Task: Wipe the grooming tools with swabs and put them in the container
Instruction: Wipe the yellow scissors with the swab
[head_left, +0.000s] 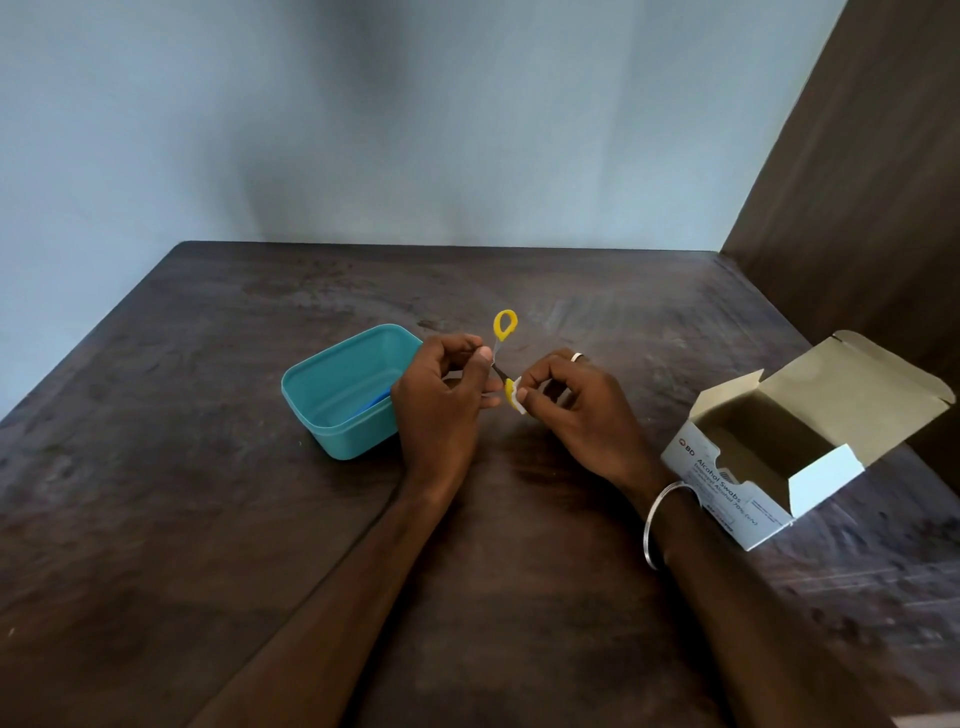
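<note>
Both forearms reach forward, hands close together. The left hand (441, 389) has its fingers curled, thumb and forefinger pinching. The right hand (576, 410) pinches likewise with thumb and forefinger, other fingers curled.

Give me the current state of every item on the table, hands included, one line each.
Scissors: yellow-handled, held up off the table between both hands.
Swab: white, pinched against the lower scissor handle.
Left hand: grips the scissors.
Right hand: pinches the swab.
Container: teal, lid off, a blue item inside.
Swab box: flap open, inside in shadow.
</note>
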